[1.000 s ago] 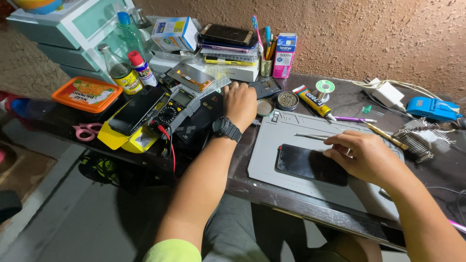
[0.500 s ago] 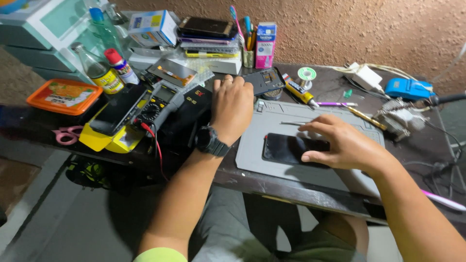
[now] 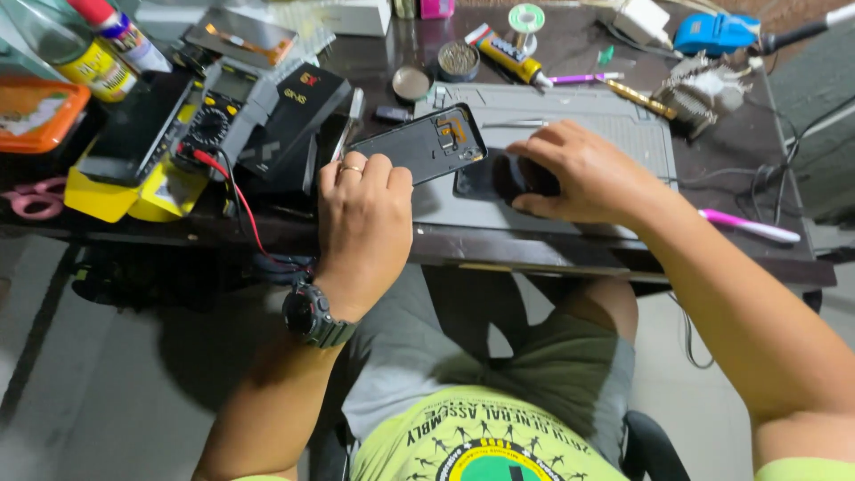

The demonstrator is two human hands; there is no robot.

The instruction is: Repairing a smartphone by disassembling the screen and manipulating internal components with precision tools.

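The left hand (image 3: 363,227) is gripping one dark rectangular phone back shell (image 3: 419,144) by its near end, fingers curled over the edge, tilting it up off the grey rubber work mat (image 3: 614,134). The right hand (image 3: 583,171) is pressing down, fingers bent, on a second dark flat phone body (image 3: 488,178) lying on that mat just right of the gripped shell — whether it is grasping it or only resting on it, I cannot tell.

Left of the grip, one yellow-cased multimeter (image 3: 214,116) is lying with its one visible red lead (image 3: 233,191) trailing toward the wrist, and one black rectangular box (image 3: 294,111) is sitting between meter and shell. Beyond the grip are two small round tins (image 3: 459,59) and one yellow glue tube (image 3: 512,55). Farther left stand two bottles, one with a yellow label (image 3: 93,67), beside one orange tray (image 3: 36,111). Right of the right hand is lying one pink pen (image 3: 748,226); far beyond it, one blue plastic tool (image 3: 717,31).
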